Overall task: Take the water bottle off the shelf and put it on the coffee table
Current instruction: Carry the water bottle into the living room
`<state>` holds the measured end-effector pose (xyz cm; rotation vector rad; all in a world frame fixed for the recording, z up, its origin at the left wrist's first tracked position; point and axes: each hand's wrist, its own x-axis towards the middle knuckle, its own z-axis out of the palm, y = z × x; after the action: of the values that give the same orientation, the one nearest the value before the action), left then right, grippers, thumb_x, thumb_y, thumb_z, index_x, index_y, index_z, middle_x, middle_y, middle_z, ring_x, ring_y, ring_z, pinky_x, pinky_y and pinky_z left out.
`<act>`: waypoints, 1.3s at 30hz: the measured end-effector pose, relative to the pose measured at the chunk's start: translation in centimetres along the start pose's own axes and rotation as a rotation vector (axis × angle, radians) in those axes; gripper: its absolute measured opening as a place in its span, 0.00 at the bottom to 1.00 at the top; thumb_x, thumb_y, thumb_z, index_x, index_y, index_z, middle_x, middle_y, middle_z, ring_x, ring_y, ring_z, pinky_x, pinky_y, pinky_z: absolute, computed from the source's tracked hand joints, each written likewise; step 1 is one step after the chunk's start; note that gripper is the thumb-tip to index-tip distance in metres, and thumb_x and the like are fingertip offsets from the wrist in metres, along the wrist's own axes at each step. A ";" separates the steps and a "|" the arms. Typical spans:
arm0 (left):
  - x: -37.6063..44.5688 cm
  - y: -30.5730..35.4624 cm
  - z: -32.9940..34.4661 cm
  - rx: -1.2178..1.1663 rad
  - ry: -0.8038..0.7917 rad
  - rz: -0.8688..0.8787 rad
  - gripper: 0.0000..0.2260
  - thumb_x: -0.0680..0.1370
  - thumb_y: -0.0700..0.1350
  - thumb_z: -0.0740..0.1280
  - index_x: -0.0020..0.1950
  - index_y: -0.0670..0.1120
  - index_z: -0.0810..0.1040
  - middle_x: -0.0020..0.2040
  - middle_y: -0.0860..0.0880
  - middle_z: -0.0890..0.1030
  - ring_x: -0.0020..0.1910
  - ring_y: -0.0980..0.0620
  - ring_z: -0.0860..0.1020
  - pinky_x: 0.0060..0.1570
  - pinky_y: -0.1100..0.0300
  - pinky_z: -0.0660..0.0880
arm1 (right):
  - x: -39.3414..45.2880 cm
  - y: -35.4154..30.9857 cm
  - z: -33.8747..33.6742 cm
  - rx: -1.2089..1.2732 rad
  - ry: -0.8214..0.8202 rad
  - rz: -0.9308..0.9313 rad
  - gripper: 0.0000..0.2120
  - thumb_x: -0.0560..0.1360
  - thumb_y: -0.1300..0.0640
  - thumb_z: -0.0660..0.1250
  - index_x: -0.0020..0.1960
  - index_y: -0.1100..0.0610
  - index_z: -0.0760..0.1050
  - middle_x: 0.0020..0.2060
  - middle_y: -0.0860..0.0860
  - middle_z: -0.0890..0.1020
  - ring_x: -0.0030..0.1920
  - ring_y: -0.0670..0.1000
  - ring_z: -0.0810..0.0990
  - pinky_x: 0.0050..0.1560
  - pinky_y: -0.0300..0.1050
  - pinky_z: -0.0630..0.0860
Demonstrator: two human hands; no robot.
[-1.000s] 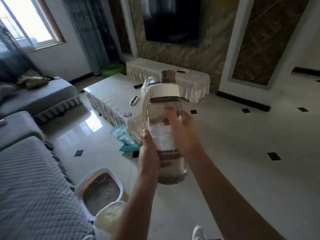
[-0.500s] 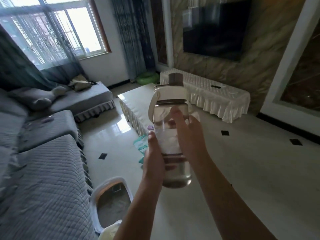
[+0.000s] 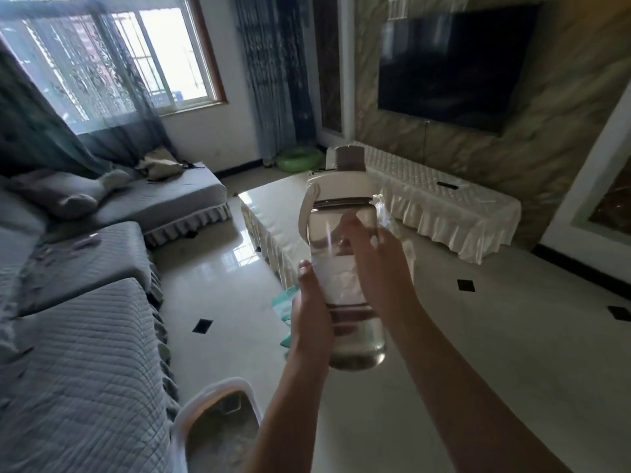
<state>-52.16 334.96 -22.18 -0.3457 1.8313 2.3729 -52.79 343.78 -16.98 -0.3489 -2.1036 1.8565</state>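
Observation:
I hold a large clear water bottle upright in front of me, in mid air. It has a cream lid, a grey cap and a carry loop on its left. My left hand grips its lower left side. My right hand wraps its right side, fingers across the clear wall. The coffee table, under a cream cloth with a fringed skirt, stands straight ahead behind the bottle, partly hidden by it.
A grey quilted sofa runs along the left. A white bin sits on the floor near my left arm. A teal packet lies beside the table. A cloth-covered TV bench stands under a wall TV. Glossy tiled floor spreads to the right.
My view has lifted and turned left, showing more window and sofa. The coffee table looks closer. Both hands keep the same grip on the bottle.

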 end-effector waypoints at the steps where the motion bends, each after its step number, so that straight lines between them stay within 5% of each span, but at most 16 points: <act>1: 1.3 0.5 0.2 -0.013 -0.017 0.005 0.38 0.76 0.70 0.53 0.63 0.40 0.82 0.52 0.32 0.87 0.49 0.28 0.85 0.58 0.23 0.74 | 1.1 -0.1 0.6 -0.006 0.015 -0.004 0.41 0.59 0.23 0.57 0.53 0.54 0.84 0.47 0.50 0.87 0.49 0.49 0.84 0.53 0.47 0.76; 7: 6.8 1.8 1.1 0.006 -0.077 -0.011 0.39 0.71 0.73 0.53 0.60 0.44 0.84 0.51 0.34 0.87 0.47 0.31 0.87 0.54 0.26 0.78 | 6.0 -0.5 2.1 -0.006 0.070 0.009 0.34 0.65 0.27 0.61 0.53 0.54 0.82 0.47 0.49 0.86 0.48 0.48 0.84 0.50 0.46 0.73; 12: 11.2 1.2 2.7 0.010 -0.064 -0.009 0.43 0.65 0.82 0.55 0.56 0.51 0.86 0.52 0.35 0.87 0.50 0.32 0.86 0.54 0.30 0.80 | 10.0 0.0 2.4 -0.032 0.083 -0.015 0.39 0.60 0.24 0.58 0.54 0.53 0.82 0.48 0.49 0.86 0.50 0.48 0.84 0.53 0.46 0.76; 17: 14.7 1.2 5.7 0.010 -0.095 -0.023 0.41 0.69 0.77 0.54 0.60 0.47 0.85 0.50 0.35 0.88 0.46 0.33 0.87 0.54 0.31 0.81 | 14.7 1.1 1.3 -0.038 0.080 0.011 0.33 0.66 0.27 0.62 0.53 0.53 0.83 0.45 0.48 0.86 0.49 0.48 0.84 0.53 0.47 0.76; 21: 17.5 1.0 8.9 0.036 -0.076 -0.045 0.40 0.70 0.74 0.52 0.62 0.46 0.83 0.48 0.37 0.89 0.43 0.34 0.88 0.55 0.28 0.78 | 19.3 2.6 -0.2 -0.016 0.062 0.021 0.36 0.62 0.24 0.60 0.51 0.53 0.82 0.47 0.50 0.87 0.51 0.51 0.85 0.56 0.50 0.78; 26: 21.5 1.4 14.4 0.075 -0.005 -0.030 0.37 0.77 0.73 0.49 0.59 0.46 0.84 0.44 0.38 0.89 0.43 0.35 0.88 0.57 0.30 0.79 | 26.5 3.2 -2.6 -0.008 -0.026 -0.003 0.36 0.63 0.26 0.61 0.52 0.55 0.84 0.45 0.50 0.88 0.48 0.49 0.86 0.49 0.46 0.76; 31: 25.5 2.1 21.0 0.036 0.032 -0.020 0.34 0.83 0.67 0.48 0.60 0.43 0.84 0.49 0.35 0.88 0.45 0.32 0.87 0.57 0.27 0.77 | 33.0 2.8 -6.6 -0.003 -0.072 0.042 0.20 0.76 0.35 0.66 0.49 0.52 0.83 0.45 0.47 0.86 0.48 0.47 0.83 0.47 0.45 0.74; 35: 27.4 1.8 25.1 0.037 0.001 -0.003 0.33 0.84 0.65 0.47 0.62 0.43 0.82 0.47 0.37 0.89 0.35 0.40 0.88 0.55 0.27 0.76 | 36.6 3.4 -9.2 -0.007 -0.056 0.041 0.30 0.70 0.29 0.63 0.53 0.54 0.82 0.47 0.47 0.85 0.50 0.48 0.83 0.50 0.46 0.75; 39: 29.1 1.9 28.4 0.063 -0.046 -0.020 0.32 0.83 0.66 0.47 0.61 0.45 0.82 0.47 0.37 0.89 0.42 0.36 0.88 0.57 0.29 0.78 | 39.9 3.9 -11.1 0.011 -0.024 0.016 0.41 0.59 0.23 0.58 0.54 0.54 0.82 0.50 0.50 0.86 0.52 0.49 0.84 0.51 0.47 0.76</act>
<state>-83.63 360.71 -21.03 -0.2993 1.8687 2.2849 -85.33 369.72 -16.76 -0.3438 -2.1113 1.8903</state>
